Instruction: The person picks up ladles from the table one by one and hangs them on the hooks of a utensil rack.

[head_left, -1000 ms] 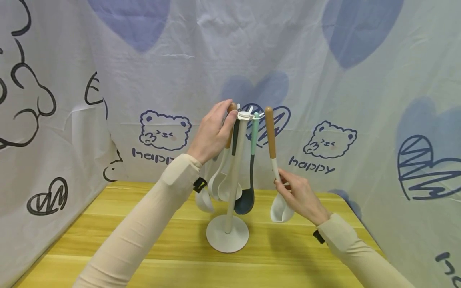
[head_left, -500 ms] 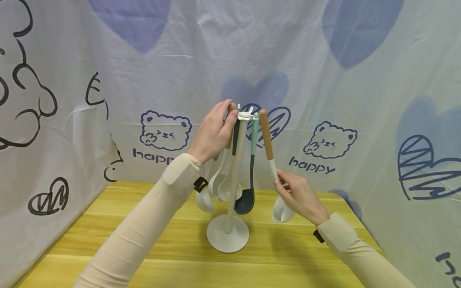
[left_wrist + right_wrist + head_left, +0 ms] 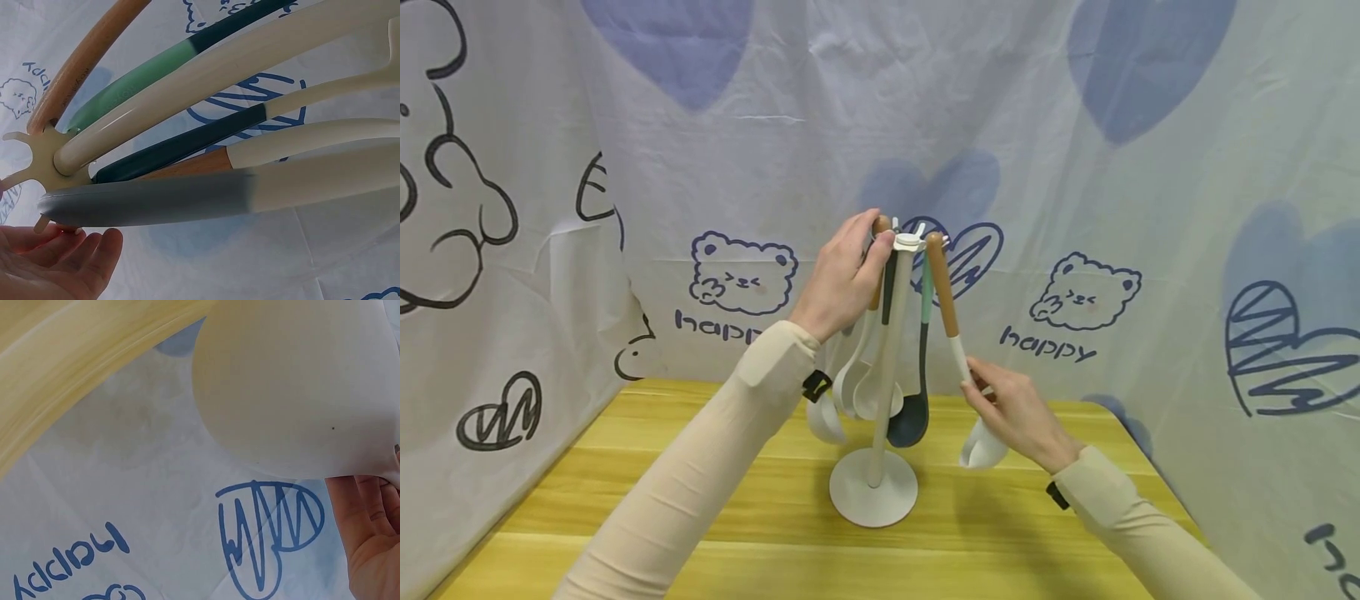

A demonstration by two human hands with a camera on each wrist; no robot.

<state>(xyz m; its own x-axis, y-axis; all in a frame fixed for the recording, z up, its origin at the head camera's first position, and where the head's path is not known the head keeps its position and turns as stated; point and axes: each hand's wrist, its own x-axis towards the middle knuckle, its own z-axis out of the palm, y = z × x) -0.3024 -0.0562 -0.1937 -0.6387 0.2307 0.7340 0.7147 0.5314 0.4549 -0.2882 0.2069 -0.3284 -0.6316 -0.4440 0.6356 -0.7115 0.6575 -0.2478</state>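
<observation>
My right hand pinches the white shaft of a ladle with a wooden handle. It points up, leaning left, and its handle end overlaps the right-hand hooks of the utensil rack. In the right wrist view the ladle's broad white bowl hangs above the fingers. At the rack's top, my left hand grips the hook ring, fingertips under a hook beside a grey handle. A dark ladle with a green handle hangs beside the pole.
More utensils hang on the rack's left side, including a white spoon and a white ladle. The round base stands on a wood-grain table. A printed cloth encloses the back and sides.
The ladle's handle end has moved left and slightly down to the rack's hooks, tilting the ladle more. My right hand has shifted slightly left; the left hand stays in place.
</observation>
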